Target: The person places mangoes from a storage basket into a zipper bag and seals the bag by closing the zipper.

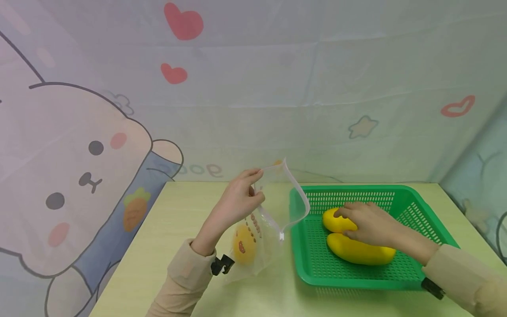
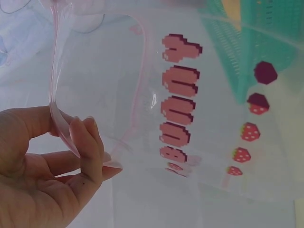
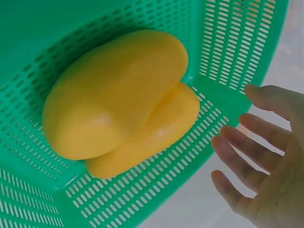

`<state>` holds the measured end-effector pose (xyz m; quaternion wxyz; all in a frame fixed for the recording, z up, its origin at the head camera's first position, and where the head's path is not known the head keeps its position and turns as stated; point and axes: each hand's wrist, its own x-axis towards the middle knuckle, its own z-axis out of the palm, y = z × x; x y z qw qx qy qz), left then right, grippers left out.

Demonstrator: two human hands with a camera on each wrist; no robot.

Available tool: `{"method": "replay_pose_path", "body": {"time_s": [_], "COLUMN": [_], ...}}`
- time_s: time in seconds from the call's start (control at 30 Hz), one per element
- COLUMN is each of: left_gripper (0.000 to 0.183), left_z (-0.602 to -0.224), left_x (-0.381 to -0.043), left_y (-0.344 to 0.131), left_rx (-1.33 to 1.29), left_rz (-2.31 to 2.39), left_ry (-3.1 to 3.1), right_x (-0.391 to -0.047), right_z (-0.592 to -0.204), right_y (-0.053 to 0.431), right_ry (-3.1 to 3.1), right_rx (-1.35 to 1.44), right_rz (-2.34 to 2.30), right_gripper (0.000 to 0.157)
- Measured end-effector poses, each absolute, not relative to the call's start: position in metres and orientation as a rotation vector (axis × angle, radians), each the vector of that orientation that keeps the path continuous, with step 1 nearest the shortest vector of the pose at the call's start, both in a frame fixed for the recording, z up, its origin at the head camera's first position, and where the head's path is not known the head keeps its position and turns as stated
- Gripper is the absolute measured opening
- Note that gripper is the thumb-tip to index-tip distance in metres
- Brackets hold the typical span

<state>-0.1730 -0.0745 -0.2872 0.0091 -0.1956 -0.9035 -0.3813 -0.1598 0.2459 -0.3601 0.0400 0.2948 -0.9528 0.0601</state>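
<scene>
My left hand (image 1: 242,193) pinches the rim of a clear zip bag (image 2: 209,118) printed with pink "BUNNY" letters and strawberries. The bag's mouth gapes, and a white slider (image 1: 281,236) sits at its corner. Inside the bag lies a yellow fruit (image 1: 243,248), seen through the plastic. Two yellow mangoes (image 1: 358,251) lie side by side in a green basket (image 1: 305,279). Above them, my right hand (image 1: 370,224) hovers with its fingers spread; in the right wrist view the fingers (image 3: 237,156) stand apart from the mangoes.
Under the basket and bag is a pale wooden table (image 1: 178,207). Behind it hangs a cloth backdrop (image 1: 253,88) with hearts and a cartoon bear. The basket's slotted walls rise around the mangoes. A dark cable (image 1: 500,237) hangs at the far right.
</scene>
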Motion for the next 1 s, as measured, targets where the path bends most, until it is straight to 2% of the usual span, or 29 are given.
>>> {"method": "replay_pose_path", "body": {"time_s": [0.43,1.0], "left_gripper": [0.056,0.057], "left_z": [-0.289,-0.288], "left_x": [-0.175,-0.175], "left_y": [-0.075,-0.076], "left_rx": [-0.617,-0.622], "left_rz": [-1.191,-1.217], "left_ry": [-2.819,-2.832], "right_x": [-0.161,-0.160], "right_z": [-0.372,-0.387], "right_y": [0.253,0.257], "right_ry": [-3.135,-3.269], "right_rx": [1.002,0.952], "right_rz": [0.277,0.275], "right_gripper": [0.054,0.060]}}
